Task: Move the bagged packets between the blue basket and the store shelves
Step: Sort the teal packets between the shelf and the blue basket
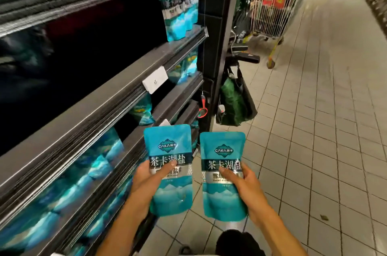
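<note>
I hold two teal bagged packets upright in front of me, over the tiled floor. My left hand (149, 178) grips the left packet (170, 147) from its left side, thumb across the label. My right hand (244, 182) grips the right packet (223, 151) from its right side in the same way. The dark store shelves (117, 90) run along my left, with more teal packets (180, 6) standing at the far end of an upper shelf and several more lying on the lower shelves (83, 174). The blue basket is not in view.
A wire shopping trolley (274, 8) stands down the aisle at the back right. A green bag (234, 100) hangs from a hook at the shelf's end post. White price tags (155, 80) clip to the shelf edges. Tiled floor (314, 130) spreads to the right.
</note>
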Demonstrator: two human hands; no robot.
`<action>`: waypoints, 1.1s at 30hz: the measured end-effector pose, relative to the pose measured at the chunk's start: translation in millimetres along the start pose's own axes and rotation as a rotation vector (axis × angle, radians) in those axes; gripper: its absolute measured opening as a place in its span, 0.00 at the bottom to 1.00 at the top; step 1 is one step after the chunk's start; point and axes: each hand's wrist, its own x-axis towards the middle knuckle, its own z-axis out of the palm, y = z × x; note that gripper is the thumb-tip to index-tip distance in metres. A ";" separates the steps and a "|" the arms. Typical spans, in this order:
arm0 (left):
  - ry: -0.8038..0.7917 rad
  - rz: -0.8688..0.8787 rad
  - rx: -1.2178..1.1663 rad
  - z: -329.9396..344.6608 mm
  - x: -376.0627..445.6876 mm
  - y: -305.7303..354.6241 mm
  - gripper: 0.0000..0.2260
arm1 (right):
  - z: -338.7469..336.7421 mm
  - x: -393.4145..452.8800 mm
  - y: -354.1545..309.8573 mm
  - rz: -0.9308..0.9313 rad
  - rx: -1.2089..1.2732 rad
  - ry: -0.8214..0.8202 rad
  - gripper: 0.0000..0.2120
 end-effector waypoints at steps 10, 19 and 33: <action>0.205 0.359 -0.012 32.7 58.8 138.1 0.23 | 44.6 150.2 -152.8 -0.267 -0.015 -0.305 0.15; 0.505 0.469 -0.107 48.2 138.1 238.9 0.15 | 133.2 270.3 -291.5 -0.432 -0.083 -0.627 0.11; 0.318 0.608 -0.089 18.9 209.2 262.3 0.13 | 214.6 312.5 -315.8 -0.531 -0.106 -0.723 0.17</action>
